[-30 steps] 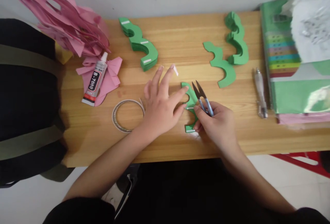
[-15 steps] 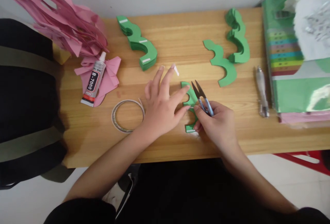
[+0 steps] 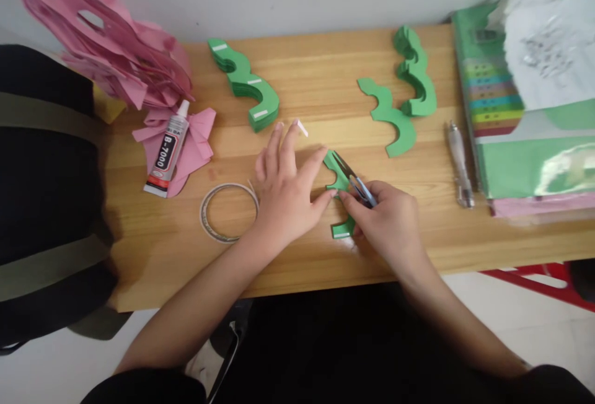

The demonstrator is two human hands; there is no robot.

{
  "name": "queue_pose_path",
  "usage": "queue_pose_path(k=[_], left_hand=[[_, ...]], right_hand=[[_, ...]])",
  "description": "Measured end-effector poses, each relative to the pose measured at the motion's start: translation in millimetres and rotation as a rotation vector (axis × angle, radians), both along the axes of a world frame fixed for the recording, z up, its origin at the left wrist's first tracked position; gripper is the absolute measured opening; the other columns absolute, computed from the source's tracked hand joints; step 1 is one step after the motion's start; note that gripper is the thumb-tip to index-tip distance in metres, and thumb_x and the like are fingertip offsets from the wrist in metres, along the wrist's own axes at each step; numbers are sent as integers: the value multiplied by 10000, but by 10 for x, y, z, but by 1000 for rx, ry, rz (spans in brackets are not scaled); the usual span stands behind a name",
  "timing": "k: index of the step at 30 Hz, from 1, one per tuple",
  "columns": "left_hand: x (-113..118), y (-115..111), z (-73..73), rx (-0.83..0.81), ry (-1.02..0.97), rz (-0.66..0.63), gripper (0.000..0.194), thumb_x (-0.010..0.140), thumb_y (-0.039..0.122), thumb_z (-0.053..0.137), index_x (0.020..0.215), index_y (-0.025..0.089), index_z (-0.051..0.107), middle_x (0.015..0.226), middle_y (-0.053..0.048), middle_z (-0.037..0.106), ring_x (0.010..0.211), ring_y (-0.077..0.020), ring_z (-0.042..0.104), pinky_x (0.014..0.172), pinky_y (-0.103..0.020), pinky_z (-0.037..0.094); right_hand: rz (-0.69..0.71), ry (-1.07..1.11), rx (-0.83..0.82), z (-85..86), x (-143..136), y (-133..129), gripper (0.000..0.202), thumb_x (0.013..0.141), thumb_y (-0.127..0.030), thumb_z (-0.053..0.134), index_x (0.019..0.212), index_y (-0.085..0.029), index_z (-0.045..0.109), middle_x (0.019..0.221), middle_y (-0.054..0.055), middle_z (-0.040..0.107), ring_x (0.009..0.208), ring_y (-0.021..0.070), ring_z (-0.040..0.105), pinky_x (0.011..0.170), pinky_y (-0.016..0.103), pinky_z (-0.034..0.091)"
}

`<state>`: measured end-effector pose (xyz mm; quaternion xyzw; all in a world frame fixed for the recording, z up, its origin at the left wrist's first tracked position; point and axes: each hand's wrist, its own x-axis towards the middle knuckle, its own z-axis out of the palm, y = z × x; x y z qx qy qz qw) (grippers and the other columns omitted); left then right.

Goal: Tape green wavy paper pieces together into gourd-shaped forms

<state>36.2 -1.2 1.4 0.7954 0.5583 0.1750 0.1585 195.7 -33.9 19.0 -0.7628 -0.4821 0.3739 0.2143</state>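
Note:
A wavy green foam cutout point(image 3: 343, 228) lies on the table between my hands, with a white strip at its lower end. My left hand point(image 3: 288, 196) is spread out, with its thumb tip and index fingertip touching the left side of the cutout. A small white strip point(image 3: 302, 128) clings to another of its fingertips. In my closed right hand point(image 3: 388, 215) is a pair of thread snips point(image 3: 357, 182) with dark blades and blue handles. The blades lie over the cutout's upper part, pointing up and left. My right thumb touches the cutout's middle.
A tape roll point(image 3: 203, 215) lies beside my left wrist. Behind are a taped green stack point(image 3: 267, 99), a loose green cutout point(image 3: 395, 116) and another green stack point(image 3: 427, 85). A glue tube point(image 3: 167, 153) rests on pink foam point(image 3: 204, 125). A pen point(image 3: 459, 162) lies near green packaging point(image 3: 520, 168).
The snips have moved left and tilted, so their blades now overlie the cutout and look closer together. My left hand keeps much the same pose. The view has shifted slightly.

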Motion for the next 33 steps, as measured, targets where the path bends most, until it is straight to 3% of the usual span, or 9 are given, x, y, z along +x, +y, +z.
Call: queue_pose_path(k=[4,9,17,22,24,26,30,33], left_hand=[[-1,2,-18,8,10,-2,588,756,403,738,1292,259,543,1566,-150,241,1451,-419,177,1117,-597,210],[2,-5,-17,32,20,-6,569,766,401,727,1287,254,553,1551,-159,270,1442,-428,198,1108,-605,222],[5,-10,-10,36,-1,-2,546,759,364,737,1264,244,570,1547,-162,284,1443,-428,197,1108,-619,216],[11,-22,-8,101,-62,-17,506,729,300,762,1205,216,612,1521,-185,334,1429,-433,235,1098,-633,217],[-3,-23,13,130,-202,-21,444,739,267,747,1164,215,632,1484,-169,399,1412,-405,292,1115,-616,211],[-31,-19,55,66,-485,-49,396,783,243,696,1172,227,621,1418,-133,486,1365,-340,395,1125,-560,267],[-97,0,182,-420,-1177,-147,465,811,196,634,1260,275,544,1309,-80,588,1146,-243,615,956,-406,495],[-113,0,284,-631,-1400,-153,540,738,126,665,1242,287,557,1315,-56,589,1110,-227,641,912,-347,509]], right_hand=[[37,-77,16,-14,16,16,248,756,-404,674,640,-202,590,400,-24,535,403,145,521,466,267,373],[3,-18,-31,1,-1,31,269,762,-409,681,650,-204,548,393,-48,526,329,122,500,421,260,378],[-137,219,-139,47,62,63,220,744,-306,667,844,-202,501,353,-76,522,259,131,484,283,206,350],[-196,449,-11,-27,175,-10,271,733,-335,677,880,-197,496,344,-86,513,265,115,474,278,177,349],[-236,578,72,-44,201,-39,285,721,-378,693,840,-197,508,345,-99,481,273,98,464,279,166,334],[-281,677,121,-34,211,-52,311,704,-416,717,793,-195,517,347,-115,434,272,79,437,274,158,301],[-301,756,131,63,194,-44,367,663,-470,756,727,-177,545,357,-120,380,266,57,393,276,161,253],[-245,776,135,153,166,-43,382,671,-498,746,763,-161,592,366,-120,371,268,54,373,284,171,250]])
